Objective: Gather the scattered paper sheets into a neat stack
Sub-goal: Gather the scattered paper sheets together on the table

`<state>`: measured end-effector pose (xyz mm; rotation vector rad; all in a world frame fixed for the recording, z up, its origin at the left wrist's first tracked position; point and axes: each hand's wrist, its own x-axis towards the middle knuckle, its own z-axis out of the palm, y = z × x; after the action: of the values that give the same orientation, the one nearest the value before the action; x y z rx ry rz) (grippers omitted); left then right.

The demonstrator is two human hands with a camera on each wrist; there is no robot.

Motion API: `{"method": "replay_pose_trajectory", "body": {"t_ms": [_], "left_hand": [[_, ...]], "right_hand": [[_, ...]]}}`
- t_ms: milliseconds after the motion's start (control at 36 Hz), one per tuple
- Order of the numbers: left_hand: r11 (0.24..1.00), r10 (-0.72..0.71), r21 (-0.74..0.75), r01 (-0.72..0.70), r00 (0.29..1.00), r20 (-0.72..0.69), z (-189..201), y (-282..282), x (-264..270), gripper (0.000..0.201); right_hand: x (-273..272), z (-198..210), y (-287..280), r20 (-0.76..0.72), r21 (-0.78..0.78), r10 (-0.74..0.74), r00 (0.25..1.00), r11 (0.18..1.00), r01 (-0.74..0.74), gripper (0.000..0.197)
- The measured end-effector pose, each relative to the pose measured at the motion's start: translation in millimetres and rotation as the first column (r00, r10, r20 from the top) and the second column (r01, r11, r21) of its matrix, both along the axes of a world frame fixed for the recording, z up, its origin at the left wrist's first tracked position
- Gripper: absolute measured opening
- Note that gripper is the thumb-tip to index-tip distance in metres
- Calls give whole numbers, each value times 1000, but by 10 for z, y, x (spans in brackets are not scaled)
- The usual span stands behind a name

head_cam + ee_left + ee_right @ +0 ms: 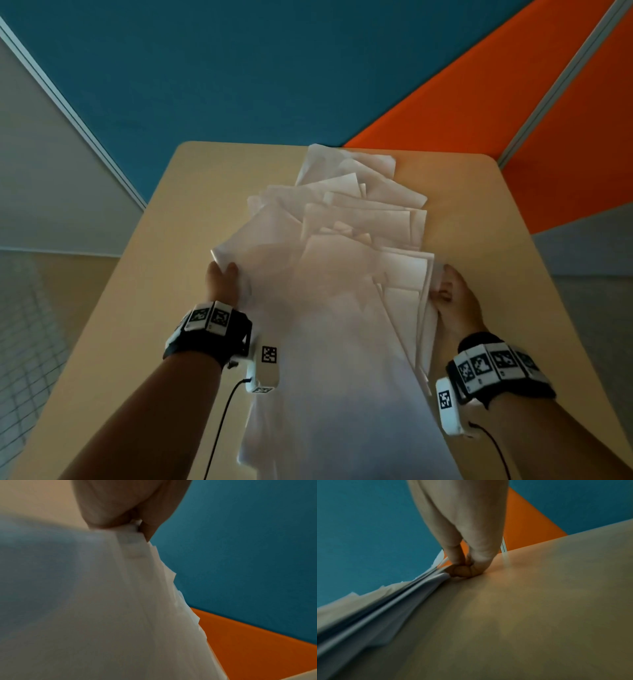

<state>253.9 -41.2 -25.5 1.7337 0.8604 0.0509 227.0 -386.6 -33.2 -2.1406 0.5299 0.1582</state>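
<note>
Several white paper sheets (342, 267) lie fanned in a loose, overlapping pile down the middle of the beige table (496, 219). My left hand (222, 279) holds the pile's left edge, and in the left wrist view the paper sheets (120, 588) are pinched between thumb and fingers (150, 531). My right hand (450, 291) is at the pile's right edge. In the right wrist view its curled fingers (462, 570) grip the edges of the sheets (393, 601) down at the tabletop. The near end of the pile is blurred.
Bare tabletop (539, 601) stretches to the right of the pile and also to the left (154, 257). Beyond the far table edge stand blue (239, 68) and orange (462, 113) partition panels. The rounded table corners are at the far end.
</note>
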Motion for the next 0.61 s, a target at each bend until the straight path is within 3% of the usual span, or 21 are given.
{"method": "replay_pose_trajectory", "body": {"t_ms": [139,250,333,472,500,583,611], "left_hand": [[993,-111,38,109,993,49,35,85,73,30],[967,-254,26,252,963,87,38,84,199,44],[940,-339,68,334,938,73,42,61,292,41],[918,-396,60,392,917,57,252,-89,404,24],[925,-378,58,376,926,21,258,-83,409,29],[968,-248,-51,245,967,-63,97,71,327,90],[975,-216,-75,211,973,-78,45,115,232,87]], "right_hand": [[43,51,-15,56,-99,69,996,993,-63,63],[110,90,51,61,-183,168,984,971,-154,64],[151,107,118,52,-212,208,977,958,-193,63],[148,177,281,13,-102,159,987,982,-157,67],[143,180,301,1,-55,120,993,991,-120,68],[85,161,261,-38,33,-52,998,998,54,63],[44,135,221,-48,36,-81,996,996,83,59]]}}
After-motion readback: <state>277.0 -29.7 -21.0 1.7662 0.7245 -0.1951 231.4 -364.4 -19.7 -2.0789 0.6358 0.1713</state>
